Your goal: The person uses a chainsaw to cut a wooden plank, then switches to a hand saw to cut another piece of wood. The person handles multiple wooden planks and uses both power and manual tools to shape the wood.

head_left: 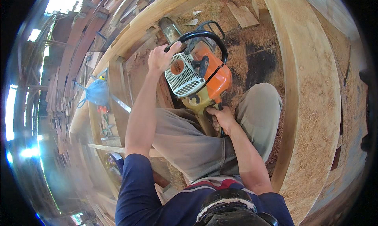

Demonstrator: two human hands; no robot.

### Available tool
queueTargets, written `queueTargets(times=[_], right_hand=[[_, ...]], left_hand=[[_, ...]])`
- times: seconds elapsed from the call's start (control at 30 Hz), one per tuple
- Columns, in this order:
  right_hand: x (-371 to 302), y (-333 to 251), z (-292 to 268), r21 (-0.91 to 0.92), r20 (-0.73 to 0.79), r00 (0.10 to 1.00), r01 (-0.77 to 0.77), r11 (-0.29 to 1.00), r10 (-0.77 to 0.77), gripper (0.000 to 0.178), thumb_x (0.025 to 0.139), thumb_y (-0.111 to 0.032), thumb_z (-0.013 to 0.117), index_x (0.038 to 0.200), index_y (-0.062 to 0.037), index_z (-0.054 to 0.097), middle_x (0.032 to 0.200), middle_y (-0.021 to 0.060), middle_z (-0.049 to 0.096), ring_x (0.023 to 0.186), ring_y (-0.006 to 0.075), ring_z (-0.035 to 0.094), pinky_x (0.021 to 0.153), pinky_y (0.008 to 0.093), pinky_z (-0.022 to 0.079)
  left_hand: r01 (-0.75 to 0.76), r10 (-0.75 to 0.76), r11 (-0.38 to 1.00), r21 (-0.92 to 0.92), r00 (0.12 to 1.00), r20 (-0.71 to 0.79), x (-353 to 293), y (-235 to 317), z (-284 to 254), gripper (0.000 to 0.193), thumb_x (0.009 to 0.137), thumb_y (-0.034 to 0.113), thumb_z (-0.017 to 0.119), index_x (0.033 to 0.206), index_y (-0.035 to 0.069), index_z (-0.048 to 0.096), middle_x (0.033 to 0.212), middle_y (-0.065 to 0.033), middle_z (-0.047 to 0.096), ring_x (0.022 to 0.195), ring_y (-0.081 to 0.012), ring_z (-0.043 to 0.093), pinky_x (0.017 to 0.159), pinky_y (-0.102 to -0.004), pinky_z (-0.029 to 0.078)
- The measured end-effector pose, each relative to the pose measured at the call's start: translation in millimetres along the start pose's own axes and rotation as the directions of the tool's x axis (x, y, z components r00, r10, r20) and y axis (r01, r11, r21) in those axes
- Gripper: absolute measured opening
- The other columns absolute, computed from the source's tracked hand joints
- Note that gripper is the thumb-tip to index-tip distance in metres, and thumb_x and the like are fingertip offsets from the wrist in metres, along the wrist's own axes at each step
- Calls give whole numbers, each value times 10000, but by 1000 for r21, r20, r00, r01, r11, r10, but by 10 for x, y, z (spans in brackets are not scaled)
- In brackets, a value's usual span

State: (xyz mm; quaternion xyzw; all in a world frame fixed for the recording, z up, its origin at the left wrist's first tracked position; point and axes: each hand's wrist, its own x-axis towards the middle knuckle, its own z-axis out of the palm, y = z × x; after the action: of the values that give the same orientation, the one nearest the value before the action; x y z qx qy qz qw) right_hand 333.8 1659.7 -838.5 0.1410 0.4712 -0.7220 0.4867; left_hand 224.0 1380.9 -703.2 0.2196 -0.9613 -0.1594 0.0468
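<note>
An orange and white chainsaw (201, 70) is held between my two hands, in front of my bent knees. My left hand (162, 57) is closed round the left end of its black curved front handle. Lower down, my right hand (222, 119) grips the rear handle. The saw is tilted, its pale slotted side cover turned to the left. Its guide bar (170, 29) points away and to the left, reaching the long timber beam; the far end of the bar cannot be made out.
A thick sawdust-covered beam (315, 88) curves along my right. Another long beam (138, 27) runs on the far left. Wood offcuts (243, 15) lie on the sawdust-strewn floor. A blue bag (97, 93) hangs at the left, and stacked planks (71, 64) stand behind it.
</note>
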Motion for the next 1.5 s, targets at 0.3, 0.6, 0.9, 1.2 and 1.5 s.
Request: queueTargets(times=[0.3, 0.6, 0.9, 1.2, 1.5], right_hand=[[23, 27, 82, -45, -15, 1000, 1, 999, -1, 223, 946, -182, 721, 789, -77, 602, 555, 11, 487, 409, 149, 439, 407, 353, 341], [23, -21, 53, 1, 14, 1000, 6, 1000, -6, 210, 939, -164, 722, 784, -77, 609, 558, 0, 483, 417, 129, 430, 407, 329, 328], [69, 7, 6, -47, -11, 1000, 11, 999, -12, 164, 933, -171, 733, 843, -54, 662, 588, 2, 498, 440, 133, 431, 425, 338, 335], [49, 2, -9, -52, 10, 1000, 3, 999, -3, 145, 954, -156, 706, 875, -67, 623, 573, -3, 458, 432, 151, 424, 432, 348, 339], [21, -10, -13, -49, 6, 1000, 23, 999, -23, 170, 950, -170, 718, 849, -77, 618, 571, -5, 446, 436, 147, 419, 440, 356, 349]], left_hand=[[-20, 21, 997, -68, 1000, 21, -8, -21, -62, 744, 842, 807, 568, 929, 106, 802, 864, -170, 746, 922, -362, 720, 865, -480, 531], [23, -22, 1000, -16, 999, 28, 22, 3, -67, 770, 850, 810, 554, 914, 82, 796, 862, -176, 742, 943, -365, 711, 877, -484, 520], [37, -36, 999, 0, 997, 61, 33, 20, -43, 767, 852, 798, 564, 913, 69, 794, 873, -187, 741, 940, -371, 709, 880, -478, 517], [53, -53, 999, -3, 997, 54, 19, 35, -18, 770, 853, 800, 565, 875, 60, 779, 851, -181, 734, 918, -362, 710, 871, -480, 517], [14, -14, 1000, 8, 999, 41, 31, 21, -16, 775, 849, 806, 566, 879, 62, 781, 855, -186, 735, 913, -367, 709, 860, -486, 519]])
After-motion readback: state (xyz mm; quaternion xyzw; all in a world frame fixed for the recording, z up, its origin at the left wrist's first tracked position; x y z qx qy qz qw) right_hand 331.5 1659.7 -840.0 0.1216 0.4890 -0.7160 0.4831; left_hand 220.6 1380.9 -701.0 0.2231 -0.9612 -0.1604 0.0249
